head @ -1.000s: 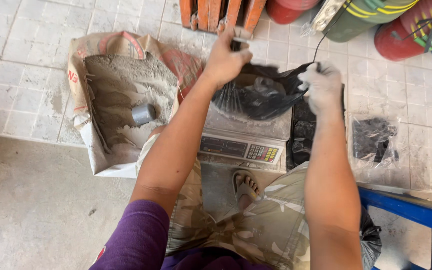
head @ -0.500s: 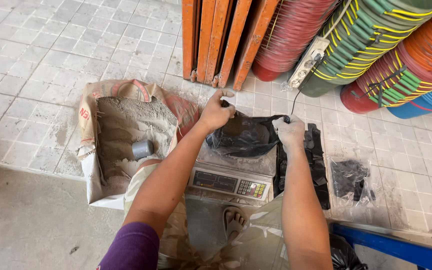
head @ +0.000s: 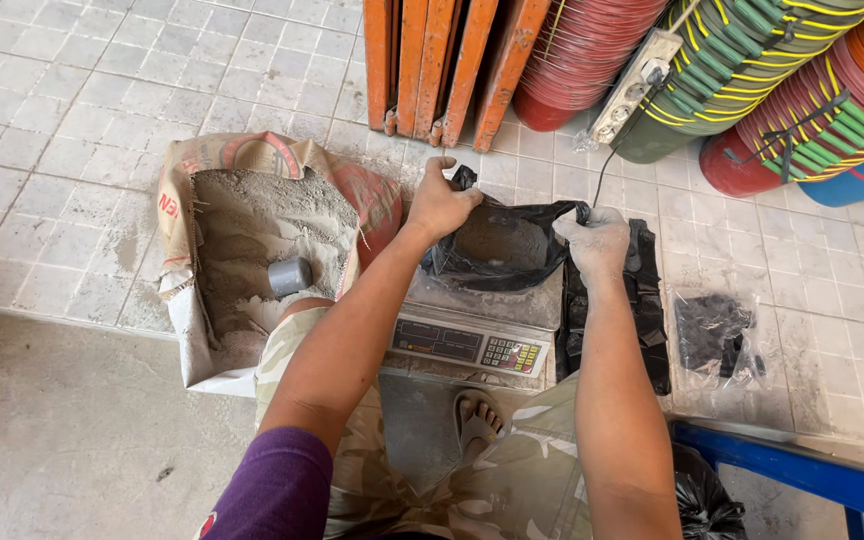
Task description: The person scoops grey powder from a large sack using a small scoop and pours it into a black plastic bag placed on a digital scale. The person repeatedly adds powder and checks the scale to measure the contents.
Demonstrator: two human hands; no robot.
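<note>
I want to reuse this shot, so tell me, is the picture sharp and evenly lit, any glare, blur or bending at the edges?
Head view: soft even daylight, no harsh glare, only faint shadows under the arms. Left hand, right hand and the black bag on the scale look sharp. The floor tile lines curve toward the edges, so there is wide-angle distortion. The inside of the bag is dark, with detail hard to read.

A: Views?
B: One only, head-worn, looking steeply down and slightly forward over the person's own arms and knees.
A: How near?
B: Close, at arm's reach. Digital scale [head: 472, 345] near centre, open cement sack [head: 252, 250] left, tiled floor [head: 72, 110] filling the far side up to stacked orange frames [head: 432, 60].
A: Overlap?
B: None; single view.
</note>
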